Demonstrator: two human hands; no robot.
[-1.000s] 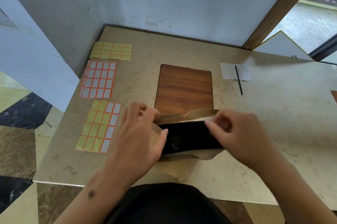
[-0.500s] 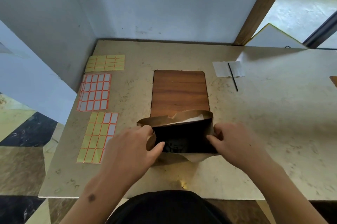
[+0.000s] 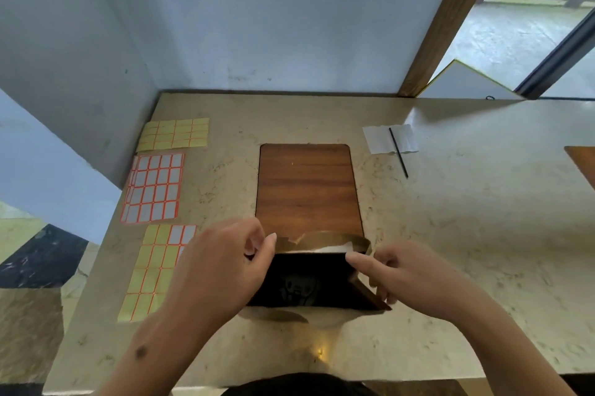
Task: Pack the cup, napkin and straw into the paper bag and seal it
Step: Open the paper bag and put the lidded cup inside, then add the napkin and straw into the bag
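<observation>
At the table's (image 3: 450,234) near edge, both hands (left (image 3: 222,267), right (image 3: 409,276)) pinch the paper bag (image 3: 309,283).

Straw (image 3: 398,152) lies on napkin (image 3: 390,138), right of board (image 3: 306,186).

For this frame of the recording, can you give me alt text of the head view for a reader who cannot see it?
Both hands, left hand and right hand, hold open the mouth of a paper bag with a black front at the near edge of a beige table. A black straw lies across a white napkin at the far right; sticker sheets lie at left.
</observation>
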